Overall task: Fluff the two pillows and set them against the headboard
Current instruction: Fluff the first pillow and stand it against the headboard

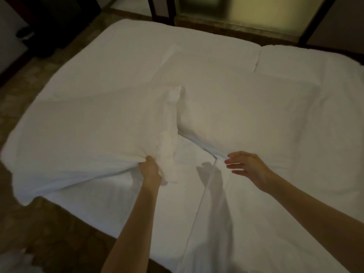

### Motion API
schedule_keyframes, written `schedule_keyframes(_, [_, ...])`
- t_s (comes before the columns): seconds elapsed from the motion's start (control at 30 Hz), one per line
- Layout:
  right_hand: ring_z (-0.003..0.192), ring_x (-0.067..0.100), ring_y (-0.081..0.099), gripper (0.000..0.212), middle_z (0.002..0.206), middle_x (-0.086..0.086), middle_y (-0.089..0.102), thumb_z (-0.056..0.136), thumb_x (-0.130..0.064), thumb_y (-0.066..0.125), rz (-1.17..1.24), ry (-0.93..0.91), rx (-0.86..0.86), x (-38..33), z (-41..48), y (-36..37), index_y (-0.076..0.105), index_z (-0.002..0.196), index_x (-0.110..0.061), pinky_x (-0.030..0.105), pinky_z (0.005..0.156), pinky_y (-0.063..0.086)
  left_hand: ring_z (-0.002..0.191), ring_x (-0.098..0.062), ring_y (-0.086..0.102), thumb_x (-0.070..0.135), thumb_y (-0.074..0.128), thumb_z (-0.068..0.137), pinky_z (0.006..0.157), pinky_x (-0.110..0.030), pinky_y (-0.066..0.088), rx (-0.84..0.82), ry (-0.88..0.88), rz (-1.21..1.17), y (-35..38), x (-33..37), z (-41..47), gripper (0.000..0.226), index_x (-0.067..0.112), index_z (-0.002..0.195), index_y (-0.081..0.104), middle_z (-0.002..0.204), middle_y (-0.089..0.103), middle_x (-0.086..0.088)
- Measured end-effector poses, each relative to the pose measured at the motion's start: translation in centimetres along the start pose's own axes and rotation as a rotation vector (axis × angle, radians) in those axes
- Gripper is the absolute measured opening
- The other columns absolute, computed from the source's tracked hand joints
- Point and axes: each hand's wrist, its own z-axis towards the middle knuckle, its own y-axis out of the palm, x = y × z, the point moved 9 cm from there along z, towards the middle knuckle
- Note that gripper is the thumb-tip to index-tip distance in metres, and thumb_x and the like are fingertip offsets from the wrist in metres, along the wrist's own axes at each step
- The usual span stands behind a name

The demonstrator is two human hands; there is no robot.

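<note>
Near the left edge of the bed (226, 223), the left hand (150, 168) has its grip bunched tight on a corner of the left pillow (88, 131) — a fistful of case fabric, which looks like the way you'd haul it up for a shake rather than carry it flat. That pillow is big and slack and already hangs a little past the bed's left edge, so my guess is it's the one being fluffed first. The right hand (247, 165) is open, fingers spread, closed on nothing, hovering just beside the near corner of the right pillow (246, 115), probably about to take hold there. The two pillows lie side by side across the middle of the bed, their inner ends touching or close to it — hard to tell in all that white. I can't actually make out a headboard in this view, so where they're meant to end up is unclear. Around the bed there's patterned floor (49, 233), dark furniture legs (161, 10) past the far edge, and a frosted panel (246, 12) beyond that. Nothing sits on the bed in the way; the only snag I'd expect is the left pillow sliding off onto the floor if the fabric slips.
</note>
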Motion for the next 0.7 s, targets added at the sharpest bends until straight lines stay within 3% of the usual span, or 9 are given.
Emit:
schedule_keyframes(0.03, [0.091, 0.031, 0.063, 0.014, 0.097, 0.017, 0.067, 0.09, -0.003, 0.051, 0.014, -0.003, -0.007, -0.4, 0.2, 0.4, 0.063, 0.095, -0.008, 0.033, 0.076, 0.049, 0.121, -0.03, 0.054, 0.016, 0.041, 0.094, 0.104, -0.045, 0.043, 0.004, -0.009, 0.046, -0.2, 0.6, -0.3, 0.024, 0.01, 0.11, 0.059, 0.118, 0.059, -0.013])
schedule_keyframes(0.1, [0.087, 0.029, 0.063, 0.014, 0.101, 0.018, 0.065, 0.09, -0.004, 0.051, 0.045, -0.015, -0.032, -1.2, 0.4, 1.3, 0.063, 0.091, -0.012, 0.033, 0.076, 0.049, 0.104, -0.024, 0.054, 0.016, 0.042, 0.092, 0.097, -0.042, 0.045, -0.04, 0.005, 0.042, -0.2, 2.1, -2.0, 0.014, 0.017, 0.082, 0.053, 0.09, 0.055, -0.008])
schedule_keyframes(0.23, [0.087, 0.025, 0.063, 0.009, 0.11, 0.016, 0.061, 0.092, -0.025, 0.057, 0.089, -0.016, -0.06, -2.6, 0.9, 3.4, 0.059, 0.097, -0.017, 0.034, 0.078, 0.05, 0.091, -0.023, 0.057, 0.002, 0.044, 0.082, 0.085, -0.035, 0.046, -0.162, 0.191, -0.024, 1.2, 3.8, -7.5, 0.032, -0.005, 0.109, 0.06, 0.094, 0.057, -0.009])
schedule_keyframes(0.33, [0.098, 0.027, 0.063, 0.053, 0.118, 0.01, 0.058, 0.082, -0.054, 0.061, 0.069, 0.024, -0.087, -3.2, 1.1, 4.3, 0.051, 0.12, -0.019, 0.038, 0.08, 0.053, 0.098, -0.022, 0.059, 0.001, 0.044, 0.086, 0.09, -0.031, 0.047, -0.311, 0.225, 0.125, 3.7, 2.3, -12.7, 0.022, 0.007, 0.098, 0.062, 0.103, 0.062, -0.007])
schedule_keyframes(0.43, [0.103, 0.024, 0.064, 0.091, 0.124, 0.004, 0.062, 0.062, -0.074, 0.066, 0.017, 0.052, -0.147, -3.7, 0.2, 4.5, 0.047, 0.136, -0.025, 0.038, 0.079, 0.055, 0.091, -0.011, 0.057, 0.004, 0.045, 0.088, 0.082, -0.013, 0.044, -0.483, 0.179, 0.246, 5.8, -0.5, -17.6, 0.021, 0.02, 0.091, 0.058, 0.096, 0.062, 0.01])
schedule_keyframes(0.47, [0.107, 0.022, 0.064, 0.101, 0.126, 0.003, 0.064, 0.055, -0.072, 0.071, 0.027, 0.065, -0.134, -3.8, -0.1, 4.0, 0.047, 0.138, -0.022, 0.038, 0.084, 0.055, 0.093, -0.011, 0.056, 0.005, 0.046, 0.088, 0.085, -0.015, 0.042, -0.535, 0.17, 0.286, 6.5, -1.5, -18.8, 0.02, 0.024, 0.091, 0.054, 0.096, 0.059, 0.013])
schedule_keyframes(0.53, [0.107, 0.023, 0.065, 0.097, 0.121, 0.006, 0.068, 0.051, -0.058, 0.081, 0.069, 0.102, -0.07, -3.3, -0.7, 2.1, 0.056, 0.131, -0.01, 0.038, 0.093, 0.052, 0.106, -0.013, 0.052, 0.01, 0.047, 0.089, 0.095, -0.024, 0.039, -0.626, 0.156, 0.331, 7.5, -3.6, -20.8, 0.024, 0.026, 0.108, 0.049, 0.106, 0.057, 0.011])
schedule_keyframes(0.63, [0.091, 0.023, 0.066, 0.067, 0.114, 0.012, 0.067, 0.067, -0.03, 0.083, 0.042, 0.129, 0.103, -2.0, -1.6, -0.5, 0.059, 0.12, 0.003, 0.031, 0.074, 0.054, 0.12, -0.017, 0.051, 0.015, 0.048, 0.09, 0.105, -0.029, 0.038, -0.69, 0.114, 0.373, 7.7, -6.0, -22.0, 0.044, 0.016, 0.134, 0.048, 0.132, 0.055, 0.002])
schedule_keyframes(0.7, [0.084, 0.026, 0.063, 0.054, 0.105, 0.016, 0.065, 0.071, -0.014, 0.077, 0.027, 0.114, 0.247, -1.4, -2.1, -1.7, 0.059, 0.116, 0.008, 0.031, 0.07, 0.051, 0.124, -0.019, 0.052, 0.017, 0.052, 0.088, 0.108, -0.031, 0.039, -0.701, 0.017, 0.356, 6.9, -7.8, -22.0, 0.052, 0.014, 0.14, 0.045, 0.138, 0.054, -0.001])
